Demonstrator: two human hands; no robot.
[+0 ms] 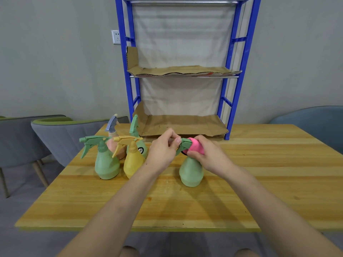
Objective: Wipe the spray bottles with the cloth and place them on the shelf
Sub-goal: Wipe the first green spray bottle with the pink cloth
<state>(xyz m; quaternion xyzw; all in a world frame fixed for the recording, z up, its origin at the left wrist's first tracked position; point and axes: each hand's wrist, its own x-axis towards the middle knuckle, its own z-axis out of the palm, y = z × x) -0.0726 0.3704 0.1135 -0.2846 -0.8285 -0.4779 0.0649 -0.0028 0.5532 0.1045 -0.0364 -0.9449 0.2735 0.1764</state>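
A green spray bottle [191, 172] stands upright on the wooden table [259, 182], just right of centre. My left hand [163, 148] pinches the nozzle end of its spray head. My right hand [207, 154] holds a pink cloth [195, 147] wrapped round the neck and back of that head. Left of it stands a cluster of other bottles: a green one [106, 164], a yellow one [132, 162], a peach one with a blue-grey head [113, 141] and a green one with a black label [138, 145]. The blue shelf [235, 71] stands behind, its cardboard-lined levels bare.
Grey and green chairs [61, 134] stand at the table's left side, and a blue-grey chair [311, 121] at the far right. A wall socket [116, 37] sits left of the shelf. The lowest cardboard sheet [185, 125] overhangs the table behind the bottles.
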